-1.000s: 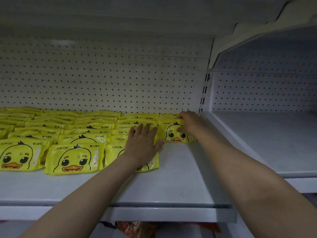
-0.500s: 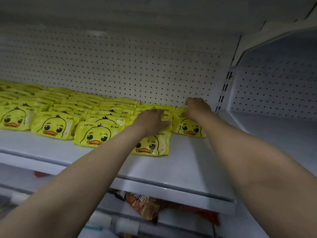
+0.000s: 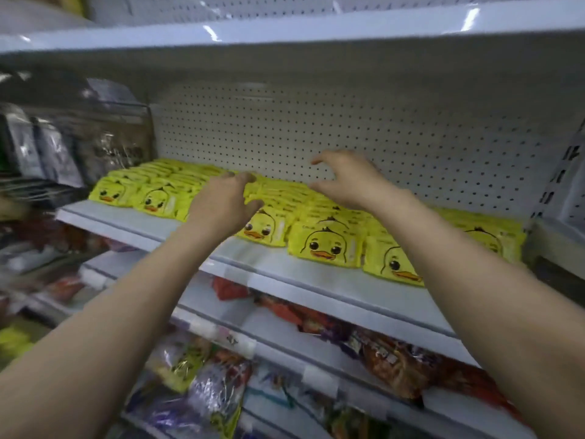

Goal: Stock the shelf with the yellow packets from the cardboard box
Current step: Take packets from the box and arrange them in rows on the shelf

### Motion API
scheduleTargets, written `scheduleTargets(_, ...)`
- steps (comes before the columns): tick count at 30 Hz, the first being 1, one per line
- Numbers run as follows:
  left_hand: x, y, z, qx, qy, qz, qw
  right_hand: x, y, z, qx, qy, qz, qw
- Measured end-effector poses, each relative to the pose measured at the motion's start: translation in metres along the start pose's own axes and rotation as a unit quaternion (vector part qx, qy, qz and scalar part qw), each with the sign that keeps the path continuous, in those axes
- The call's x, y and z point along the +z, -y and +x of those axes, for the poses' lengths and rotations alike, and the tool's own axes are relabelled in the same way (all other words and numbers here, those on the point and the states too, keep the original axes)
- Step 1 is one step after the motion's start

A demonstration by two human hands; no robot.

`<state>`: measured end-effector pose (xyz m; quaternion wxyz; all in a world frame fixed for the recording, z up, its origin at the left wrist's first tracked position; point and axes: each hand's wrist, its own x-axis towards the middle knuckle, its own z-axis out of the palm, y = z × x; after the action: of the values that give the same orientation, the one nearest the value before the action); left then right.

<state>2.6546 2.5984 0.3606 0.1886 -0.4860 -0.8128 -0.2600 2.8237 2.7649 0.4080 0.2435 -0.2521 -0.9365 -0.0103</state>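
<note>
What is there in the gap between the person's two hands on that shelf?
In the head view, rows of yellow packets fill the stretch between the left hand and the right hand, with the white pegboard behind them. Neither hand holds anything.

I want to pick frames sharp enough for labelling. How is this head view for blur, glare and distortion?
Head view: motion blur smears the left edge and the snack bags below; the yellow duck packets stay fairly readable. White glare streaks sit on the upper shelf edge. Wide-angle distortion tilts and bows the shelf. The left hand and right hand are softly edged.
</note>
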Motion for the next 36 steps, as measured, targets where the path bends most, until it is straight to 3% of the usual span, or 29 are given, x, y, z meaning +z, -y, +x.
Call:
scheduleTargets(9, -0.101, 0.207, -0.095, -0.056, -0.003, 0.085, 0.995, 0.084, 0.223, 0.015, -0.101, -0.015, 0.073, 0.992)
scheduleTargets(17, -0.133, 0.335, -0.125, -0.105, -0.017, 0.147, 0.983, 0.156, 0.359, 0.07, -0.168, 0.023, 0.099, 0.98)
scheduleTargets(36, -0.131, 0.669, -0.014, -0.215, 0.021, 0.198, 0.956, 0.353, 0.604, 0.342, -0.263, 0.101, 0.142, 0.949)
